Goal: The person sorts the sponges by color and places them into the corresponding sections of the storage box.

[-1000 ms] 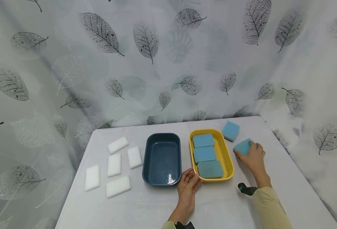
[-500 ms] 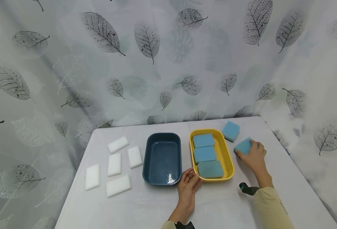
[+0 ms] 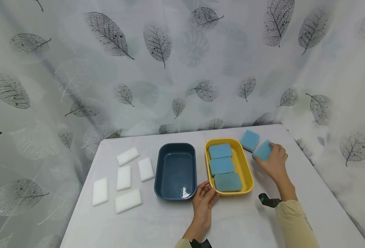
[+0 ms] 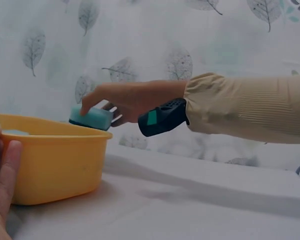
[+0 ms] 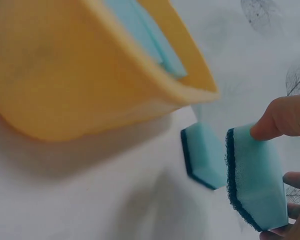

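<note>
My right hand (image 3: pixel 275 164) grips a blue sponge (image 3: pixel 263 150) with a dark scouring layer underneath, thumb on one side and fingers on the other. The right wrist view shows this held sponge (image 5: pixel 257 180) raised off the table. Another blue sponge (image 3: pixel 250 140) lies on the table just behind it. To the left stands a yellow tub (image 3: pixel 247 172) with three blue sponges (image 3: pixel 222 166) in a column along its left side. My left hand (image 3: pixel 202 205) rests against the tub's near left corner, its fingers touching the wall and rim.
A dark blue tub (image 3: pixel 175 172) stands left of the yellow one. Several white sponge blocks (image 3: pixel 124 178) lie spread on the left of the white-covered table (image 3: pixel 157 227). A leaf-print curtain (image 3: pixel 176 69) hangs behind.
My right hand has lifted the gripped sponge off the table, shifting it slightly away from me. The left hand and both tubs stay where they were.
</note>
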Tool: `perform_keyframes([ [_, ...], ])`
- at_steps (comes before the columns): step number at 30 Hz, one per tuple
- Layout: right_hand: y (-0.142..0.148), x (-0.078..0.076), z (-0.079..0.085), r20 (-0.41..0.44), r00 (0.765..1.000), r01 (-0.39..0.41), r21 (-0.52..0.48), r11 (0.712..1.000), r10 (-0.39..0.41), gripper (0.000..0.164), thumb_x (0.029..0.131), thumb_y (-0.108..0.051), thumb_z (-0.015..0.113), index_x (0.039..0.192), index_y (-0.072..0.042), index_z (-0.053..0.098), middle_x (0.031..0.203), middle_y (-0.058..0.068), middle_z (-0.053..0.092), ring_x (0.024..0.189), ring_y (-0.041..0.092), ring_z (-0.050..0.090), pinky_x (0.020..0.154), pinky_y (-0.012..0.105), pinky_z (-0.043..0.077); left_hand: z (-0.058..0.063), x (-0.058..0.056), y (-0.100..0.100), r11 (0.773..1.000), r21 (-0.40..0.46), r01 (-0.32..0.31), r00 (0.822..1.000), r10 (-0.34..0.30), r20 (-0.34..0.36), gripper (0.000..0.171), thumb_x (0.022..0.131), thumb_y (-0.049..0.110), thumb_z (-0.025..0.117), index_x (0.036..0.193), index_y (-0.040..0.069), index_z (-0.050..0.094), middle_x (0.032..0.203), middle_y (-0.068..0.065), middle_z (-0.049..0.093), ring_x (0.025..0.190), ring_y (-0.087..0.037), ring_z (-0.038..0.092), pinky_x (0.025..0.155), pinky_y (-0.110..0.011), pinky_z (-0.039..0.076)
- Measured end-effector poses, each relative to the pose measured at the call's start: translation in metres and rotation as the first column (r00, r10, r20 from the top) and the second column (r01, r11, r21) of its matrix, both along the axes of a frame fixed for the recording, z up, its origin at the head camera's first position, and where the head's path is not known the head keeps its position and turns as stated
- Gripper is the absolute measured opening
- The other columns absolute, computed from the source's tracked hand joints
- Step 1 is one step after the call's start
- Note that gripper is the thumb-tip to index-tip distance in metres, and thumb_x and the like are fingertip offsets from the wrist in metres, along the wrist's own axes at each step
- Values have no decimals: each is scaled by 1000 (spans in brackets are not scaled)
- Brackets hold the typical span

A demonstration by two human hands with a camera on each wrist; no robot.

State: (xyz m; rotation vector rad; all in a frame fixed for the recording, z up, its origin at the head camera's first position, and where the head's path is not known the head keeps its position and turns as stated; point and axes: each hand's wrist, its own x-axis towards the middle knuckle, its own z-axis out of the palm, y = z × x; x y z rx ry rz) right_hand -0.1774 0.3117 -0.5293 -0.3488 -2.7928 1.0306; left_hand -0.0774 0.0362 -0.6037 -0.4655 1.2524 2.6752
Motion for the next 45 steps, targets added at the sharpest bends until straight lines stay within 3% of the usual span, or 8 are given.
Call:
perform_keyframes([
  [10,-17,-4,17,-72,990,-125,-27,992,123,88,91,-21,72,155,11,22,158,41,14,141,61,15,109,80,28,0,0,-1,1000,-2,-2,1000,2,5,48,93,4,76,137,0,56,106,1,62,96,-14,70,88,-30,64],
  [26,-44,-10,25,-56,947,-318,-39,947,316,82,93,-18,72,155,4,23,161,38,13,146,58,16,111,83,31,-2,0,0,1000,-2,2,1000,-2,-3,51,93,5,76,139,-1,55,106,1,62,96,-14,69,88,-29,64],
  [45,-73,-21,12,-46,877,-480,-31,877,478,83,90,-21,75,155,2,28,164,32,23,148,53,23,119,75,23,-3,0,0,1000,5,3,1000,-3,0,52,94,6,76,141,0,56,109,0,61,96,-14,70,88,-28,64],
])
